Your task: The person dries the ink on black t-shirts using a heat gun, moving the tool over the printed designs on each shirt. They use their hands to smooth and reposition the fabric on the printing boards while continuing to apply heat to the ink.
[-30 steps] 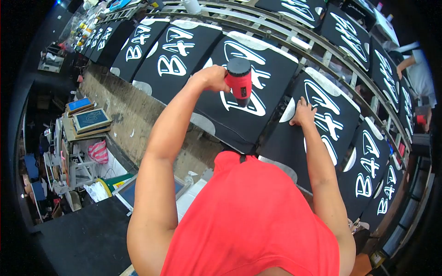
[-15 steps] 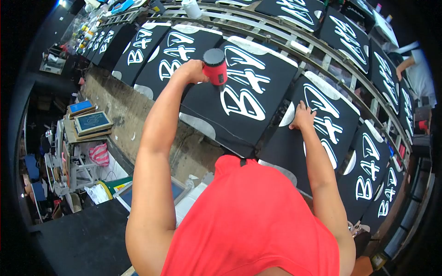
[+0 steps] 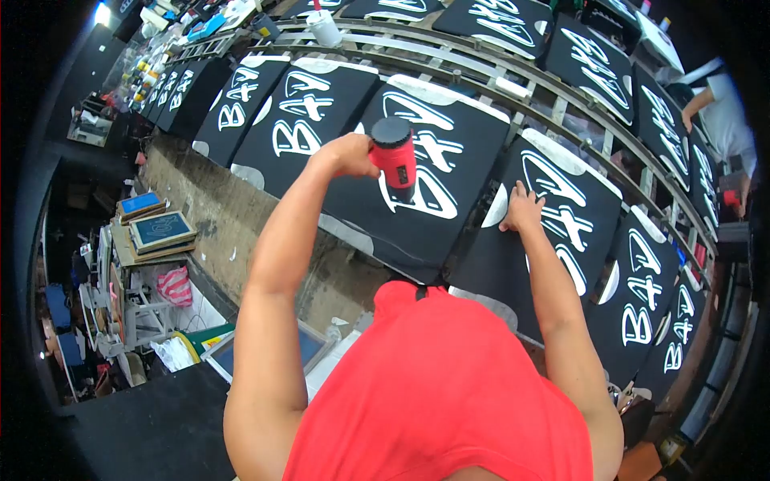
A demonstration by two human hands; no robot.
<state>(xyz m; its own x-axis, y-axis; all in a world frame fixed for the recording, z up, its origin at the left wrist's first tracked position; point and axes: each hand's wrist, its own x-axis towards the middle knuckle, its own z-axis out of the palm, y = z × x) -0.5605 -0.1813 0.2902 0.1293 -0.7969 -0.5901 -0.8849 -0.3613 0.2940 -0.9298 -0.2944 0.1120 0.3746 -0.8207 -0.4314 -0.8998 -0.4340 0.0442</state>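
Rows of black printed panels (image 3: 311, 120) with bold white lettering lie along both sides of metal rails (image 3: 425, 51). A person in a red sleeveless shirt (image 3: 449, 385) stands at the near row; at the far right a co-worker in a light shirt (image 3: 726, 120) stands by the other row. The panel under the tool (image 3: 433, 172) sits just left of the panel under the right hand (image 3: 577, 228), both slanting. Framed screens (image 3: 163, 230) lie stacked well off to the left, and a white bucket (image 3: 325, 30) stands by the rails. The red heat gun (image 3: 397, 164) is over the first of those two panels, nozzle down. The left hand (image 3: 353, 154) is wrapped around it, the grip partly hidden; the right hand (image 3: 524, 210) rests with fingers spread beside the lettering.
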